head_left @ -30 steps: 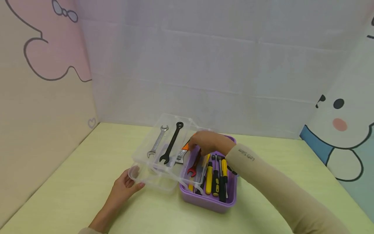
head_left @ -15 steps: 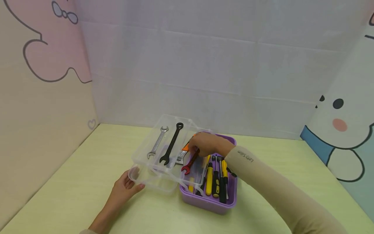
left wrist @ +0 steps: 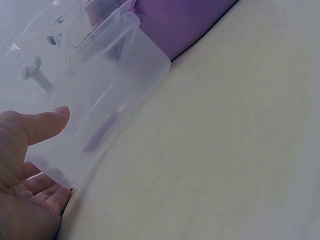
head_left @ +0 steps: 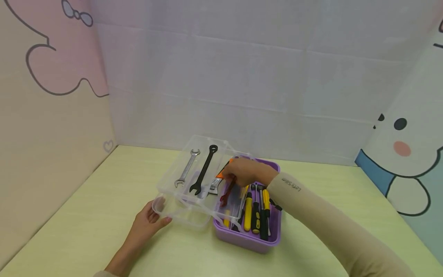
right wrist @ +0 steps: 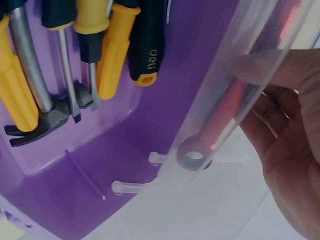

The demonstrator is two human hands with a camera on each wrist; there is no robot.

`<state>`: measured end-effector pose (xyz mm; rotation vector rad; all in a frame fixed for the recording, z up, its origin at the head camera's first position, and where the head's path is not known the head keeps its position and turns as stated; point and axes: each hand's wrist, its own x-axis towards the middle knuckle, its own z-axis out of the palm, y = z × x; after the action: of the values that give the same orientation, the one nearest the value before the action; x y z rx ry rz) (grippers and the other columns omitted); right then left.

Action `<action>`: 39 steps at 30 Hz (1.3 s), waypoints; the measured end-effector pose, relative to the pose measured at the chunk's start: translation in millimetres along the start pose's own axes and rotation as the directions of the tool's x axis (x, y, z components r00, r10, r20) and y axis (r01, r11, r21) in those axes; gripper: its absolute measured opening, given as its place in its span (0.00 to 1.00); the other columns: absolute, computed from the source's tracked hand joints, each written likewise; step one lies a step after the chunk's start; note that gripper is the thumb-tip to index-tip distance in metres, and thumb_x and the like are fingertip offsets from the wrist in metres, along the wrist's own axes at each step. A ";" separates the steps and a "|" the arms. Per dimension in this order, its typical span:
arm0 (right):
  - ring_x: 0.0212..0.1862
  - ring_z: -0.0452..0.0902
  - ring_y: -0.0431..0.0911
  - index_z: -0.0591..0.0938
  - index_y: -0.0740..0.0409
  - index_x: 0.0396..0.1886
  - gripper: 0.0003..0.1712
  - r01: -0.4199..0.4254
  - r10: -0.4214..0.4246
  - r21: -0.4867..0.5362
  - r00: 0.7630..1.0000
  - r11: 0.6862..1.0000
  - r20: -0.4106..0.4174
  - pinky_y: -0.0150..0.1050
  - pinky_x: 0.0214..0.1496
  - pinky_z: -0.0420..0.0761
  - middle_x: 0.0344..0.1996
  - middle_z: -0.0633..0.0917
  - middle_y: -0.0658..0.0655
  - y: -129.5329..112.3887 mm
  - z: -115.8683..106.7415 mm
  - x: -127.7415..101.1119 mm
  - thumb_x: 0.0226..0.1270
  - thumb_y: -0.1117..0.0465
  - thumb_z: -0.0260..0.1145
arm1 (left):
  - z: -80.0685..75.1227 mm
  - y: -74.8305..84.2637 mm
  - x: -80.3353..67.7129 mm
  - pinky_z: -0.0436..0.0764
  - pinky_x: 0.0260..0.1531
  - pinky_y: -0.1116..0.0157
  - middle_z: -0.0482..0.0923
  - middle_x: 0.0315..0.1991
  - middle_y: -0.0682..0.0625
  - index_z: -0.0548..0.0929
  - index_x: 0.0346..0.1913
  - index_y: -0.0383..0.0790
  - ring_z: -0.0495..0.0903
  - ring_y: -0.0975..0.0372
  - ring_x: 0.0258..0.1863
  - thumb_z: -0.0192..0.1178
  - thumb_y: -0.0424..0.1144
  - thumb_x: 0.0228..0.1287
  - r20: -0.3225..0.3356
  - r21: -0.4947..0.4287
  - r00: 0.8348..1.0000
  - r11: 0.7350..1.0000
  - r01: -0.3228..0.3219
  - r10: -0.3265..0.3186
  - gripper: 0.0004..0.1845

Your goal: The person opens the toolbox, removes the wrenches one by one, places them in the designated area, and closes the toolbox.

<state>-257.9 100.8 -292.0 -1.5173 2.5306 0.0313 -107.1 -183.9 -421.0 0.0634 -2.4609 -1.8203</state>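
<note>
My right hand point(head_left: 243, 171) pinches a red combination wrench point(right wrist: 220, 122) between thumb and fingers, inside the right part of the clear plastic tray point(head_left: 173, 181). The wrench's ring end shows through the tray wall in the right wrist view; its other end point(head_left: 224, 200) points toward me. To its left lie an adjustable wrench point(head_left: 214, 186) with an orange-and-black handle, a black combination wrench point(head_left: 205, 169) and a silver open-end wrench point(head_left: 187, 168). My left hand point(head_left: 143, 223) holds the near left corner of the clear lid point(left wrist: 115, 100), thumb on one side, fingers on the other.
The purple toolbox point(head_left: 245, 240) stands right of the lid, partly under the tray. Inside it lie a hammer point(right wrist: 45, 120), several screwdrivers and other yellow-and-black-handled tools. The pale table point(head_left: 328, 200) extends around it, with a white sheet point(head_left: 242, 77) behind.
My right hand has shifted the red wrench slightly left and up, then turned it, so its jaw end now looks narrower. The left hand and the lid have stayed put.
</note>
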 end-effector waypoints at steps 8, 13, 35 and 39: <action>0.31 0.73 0.43 0.80 0.54 0.27 0.20 0.023 -0.023 0.007 1.000 1.000 -0.016 0.34 0.37 0.79 0.27 0.80 0.49 3.2 0.6 -3.0 0.45 0.82 0.56 | -0.9 -0.2 -0.3 0.64 0.65 0.58 0.58 0.69 0.28 0.57 0.68 0.25 0.59 0.43 0.69 0.65 0.33 0.60 0.020 -0.003 1.000 1.000 0.008 -0.008 0.39; 0.34 0.76 0.43 0.82 0.54 0.28 0.21 0.015 -0.015 0.005 1.000 1.000 -0.022 0.35 0.39 0.81 0.29 0.83 0.49 2.5 0.9 -3.7 0.46 0.83 0.55 | -2.0 0.4 -1.7 0.66 0.65 0.61 0.58 0.69 0.27 0.57 0.68 0.25 0.59 0.42 0.69 0.65 0.33 0.59 0.021 0.003 1.000 1.000 0.007 -0.007 0.39; 0.37 0.81 0.43 0.86 0.56 0.33 0.15 0.017 -0.016 0.049 1.000 0.999 -0.027 0.31 0.41 0.83 0.34 0.85 0.51 4.4 -20.4 -17.3 0.55 0.78 0.63 | 3.4 0.8 3.5 0.66 0.53 0.88 0.58 0.68 0.27 0.57 0.68 0.25 0.60 0.42 0.69 0.64 0.32 0.60 0.039 -0.035 0.999 0.999 -0.005 0.006 0.38; 0.35 0.80 0.42 0.86 0.55 0.31 0.14 0.017 -0.016 0.033 0.999 0.999 -0.041 0.30 0.40 0.83 0.32 0.85 0.50 3.6 -27.3 -23.9 0.56 0.78 0.63 | 2.8 1.0 2.7 0.66 0.54 0.87 0.58 0.69 0.27 0.56 0.68 0.25 0.59 0.43 0.69 0.65 0.33 0.60 0.043 -0.031 0.999 0.999 0.008 -0.007 0.38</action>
<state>-254.2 120.2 -261.4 -1.5410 2.5365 -0.0448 -110.0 -181.2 -420.7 0.0317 -2.4634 -1.8820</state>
